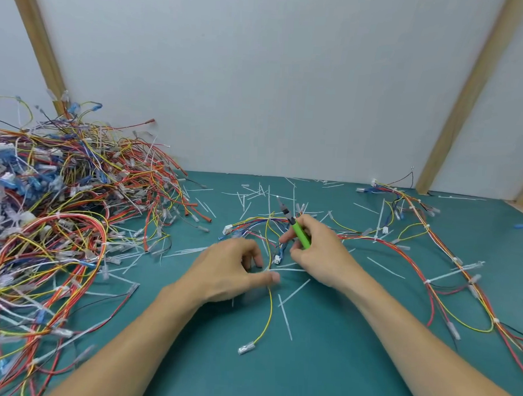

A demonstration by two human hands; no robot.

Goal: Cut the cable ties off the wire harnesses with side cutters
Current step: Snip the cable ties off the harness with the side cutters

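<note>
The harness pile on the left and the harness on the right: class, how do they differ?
The harness pile is a dense, heaped tangle; the right harness lies spread out flat in long loops. The pile sits against the wall; the right harness trails toward the near edge. Both hold red and yellow wires and lie on the green mat.

Your left hand [232, 269] is motion-blurred, so its grip on the yellow wire [269, 307] is perhaps a pinch; the harness pile [57, 205] runs off the left edge.
</note>
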